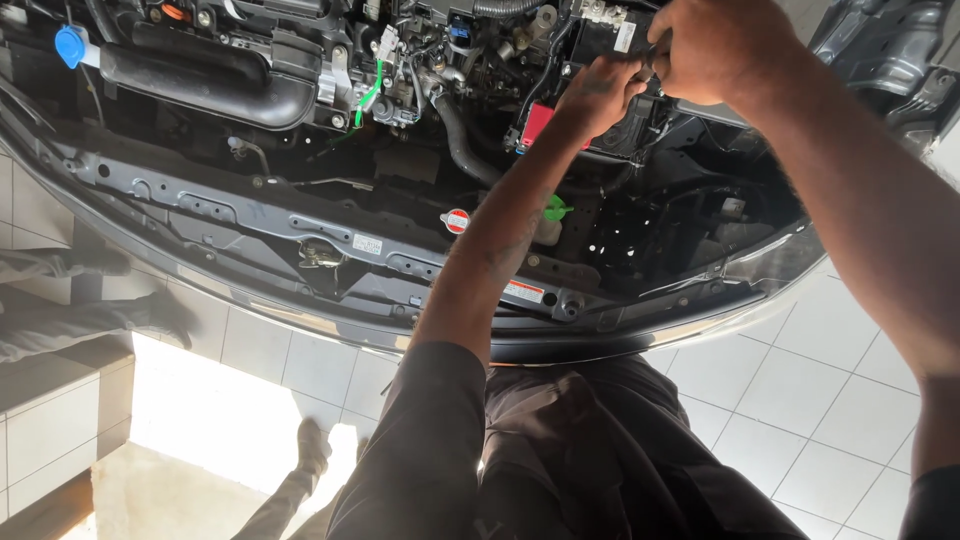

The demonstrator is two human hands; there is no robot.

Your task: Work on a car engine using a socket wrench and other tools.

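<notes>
Tiled floor (pixel 800 380) below, then front crossmember (pixel 250 215). My left hand (pixel 600 95) and right hand (pixel 705 45) sit curled together, touching, at the black battery (pixel 600 35) deep in the engine bay; what they pinch, can't tell.

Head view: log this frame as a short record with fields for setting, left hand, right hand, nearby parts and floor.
setting: open engine bay of a car, seen from above
left hand: left hand closed beside the black box at the bay's rear, just above a red cover
right hand: right hand closed, touching the left hand; what it grips is hidden
nearby parts: blue cap, green cap, black hose
floor: white tiles
</notes>
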